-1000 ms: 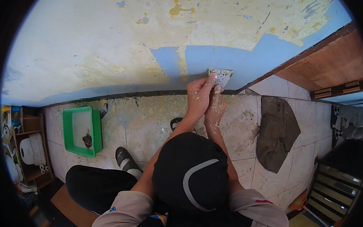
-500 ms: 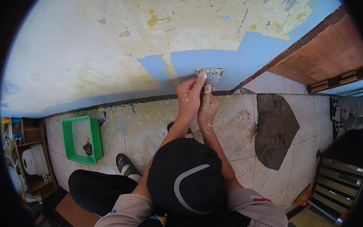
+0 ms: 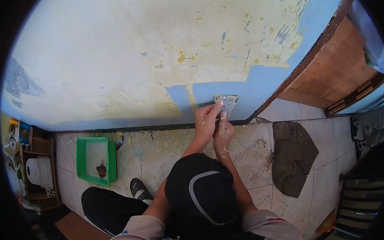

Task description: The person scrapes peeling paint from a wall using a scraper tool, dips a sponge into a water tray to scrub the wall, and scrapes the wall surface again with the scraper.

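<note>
A flat metal scraper (image 3: pixel 227 104), speckled with paint flakes, lies against the blue part of the wall (image 3: pixel 222 88), low down near the wall's dark bottom edge. My left hand (image 3: pixel 205 120) is closed on the scraper's left side, its thumb on the blade. Beside it, my right hand (image 3: pixel 222 133) is closed round the lower end of the scraper, where the handle is mostly hidden. Pale flakes stick to both hands. Above and to the left of the blade the wall shows cream and yellow patches.
A green basin (image 3: pixel 113 161) with a dark object in it stands on the tiled floor at left. Brown cloth (image 3: pixel 293 159) lies on the floor at right. Wooden furniture (image 3: pixel 325 69) is at upper right, a shelf (image 3: pixel 50 170) at far left, a black rack (image 3: pixel 360 202) at lower right.
The view has tilted up, so more wall shows and the basin and cloth sit lower in the picture. Both hands still hold the scraper against the wall.
</note>
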A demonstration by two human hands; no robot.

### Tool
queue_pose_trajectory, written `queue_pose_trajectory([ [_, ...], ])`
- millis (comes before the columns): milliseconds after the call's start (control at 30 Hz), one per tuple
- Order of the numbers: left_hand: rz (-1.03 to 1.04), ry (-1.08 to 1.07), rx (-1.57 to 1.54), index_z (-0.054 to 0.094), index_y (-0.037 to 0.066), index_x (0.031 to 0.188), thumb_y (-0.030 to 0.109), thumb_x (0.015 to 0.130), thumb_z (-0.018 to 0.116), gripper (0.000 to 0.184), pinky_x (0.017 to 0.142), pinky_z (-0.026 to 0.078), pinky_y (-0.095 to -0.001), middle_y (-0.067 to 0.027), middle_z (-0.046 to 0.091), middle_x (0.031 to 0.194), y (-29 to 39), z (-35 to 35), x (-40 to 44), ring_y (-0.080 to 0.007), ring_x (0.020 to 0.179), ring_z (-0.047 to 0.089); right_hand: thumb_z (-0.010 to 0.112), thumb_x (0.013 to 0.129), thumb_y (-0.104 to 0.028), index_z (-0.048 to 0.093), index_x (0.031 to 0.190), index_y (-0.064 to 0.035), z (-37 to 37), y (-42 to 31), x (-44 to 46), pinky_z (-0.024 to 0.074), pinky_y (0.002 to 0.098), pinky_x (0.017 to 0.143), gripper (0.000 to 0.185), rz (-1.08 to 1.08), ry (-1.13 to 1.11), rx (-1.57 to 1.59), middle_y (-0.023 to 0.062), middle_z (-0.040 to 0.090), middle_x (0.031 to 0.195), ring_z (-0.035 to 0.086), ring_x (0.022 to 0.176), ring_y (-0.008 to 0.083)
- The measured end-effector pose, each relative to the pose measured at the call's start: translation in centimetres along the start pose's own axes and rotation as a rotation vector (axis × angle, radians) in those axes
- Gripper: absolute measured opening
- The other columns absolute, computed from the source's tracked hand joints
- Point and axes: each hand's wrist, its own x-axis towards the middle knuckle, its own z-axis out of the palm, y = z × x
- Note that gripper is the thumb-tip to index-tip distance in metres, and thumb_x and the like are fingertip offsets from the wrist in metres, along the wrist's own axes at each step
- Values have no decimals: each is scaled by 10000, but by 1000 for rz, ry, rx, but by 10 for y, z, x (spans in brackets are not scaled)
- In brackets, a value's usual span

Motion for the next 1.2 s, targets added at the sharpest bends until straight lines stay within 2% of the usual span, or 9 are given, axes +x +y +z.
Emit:
queue_pose_trajectory([
  [200, -112, 29, -18, 708, -38, 968, 242, 971, 656, 285, 652, 556, -286, -87, 708, 853, -20, -9, -2, -168, 716, 683, 538, 1022, -437, 520, 613, -40, 0, 24, -2, 252, 270, 471, 570, -79, 95, -20, -41, 425, 553, 366, 506, 62],
  [267, -101, 17, -10, 707, -39, 965, 241, 970, 657, 284, 654, 558, -289, -89, 708, 859, -15, -8, 0, -168, 719, 681, 532, 1027, -425, 510, 608, -45, -8, 33, 1, 255, 271, 469, 566, 11, 56, 32, -37, 426, 548, 360, 500, 63],
  [433, -21, -4, -17, 703, -48, 964, 235, 969, 657, 287, 664, 568, -297, -95, 707, 864, 1, 1, 1, -171, 731, 680, 540, 1026, -414, 516, 603, -47, 9, -6, 2, 263, 274, 468, 560, -42, 49, 14, -27, 448, 548, 370, 498, 67],
  [667, -66, 12, -4, 702, -51, 967, 235, 966, 662, 288, 679, 579, -291, -100, 709, 874, -7, -4, 0, -162, 738, 680, 537, 1029, -407, 524, 604, -39, 5, 19, -3, 269, 274, 459, 563, -2, 82, 48, -22, 468, 554, 381, 486, 70],
  [833, -28, -3, -27, 699, -61, 988, 233, 968, 657, 297, 685, 581, -293, -111, 711, 879, 10, 2, 0, -160, 740, 680, 534, 1026, -423, 522, 593, -35, 14, -13, 1, 275, 281, 454, 581, -18, 41, 18, -14, 463, 536, 389, 483, 74],
  [900, -1, -6, -29, 710, -81, 958, 244, 958, 675, 327, 606, 527, -257, -97, 709, 825, 17, 7, -1, -145, 691, 666, 534, 1025, -428, 519, 586, -35, 15, -18, -3, 276, 285, 452, 590, -35, 21, 38, -10, 456, 524, 389, 480, 76],
  [1033, -47, 3, -42, 712, -78, 947, 247, 954, 680, 327, 609, 529, -259, -96, 707, 817, 9, 0, -4, -149, 681, 665, 552, 1012, -446, 501, 571, -52, 16, 4, -3, 261, 278, 441, 594, -89, 100, -1, -15, 440, 512, 378, 464, 77],
  [1100, -50, -25, 20, 695, -67, 974, 249, 956, 676, 317, 677, 567, -290, -115, 708, 874, 9, 0, -3, -177, 745, 684, 559, 1006, -453, 496, 567, -57, 15, 6, 2, 254, 275, 437, 594, -124, 131, 0, -16, 436, 511, 372, 458, 77],
  [1200, -64, -53, -38, 694, -68, 974, 252, 953, 679, 322, 675, 566, -286, -113, 708, 875, 16, 2, -2, -174, 746, 682, 578, 994, -463, 495, 564, -61, 13, -5, 2, 242, 273, 429, 595, -2, 110, 65, -17, 437, 511, 364, 448, 78],
])
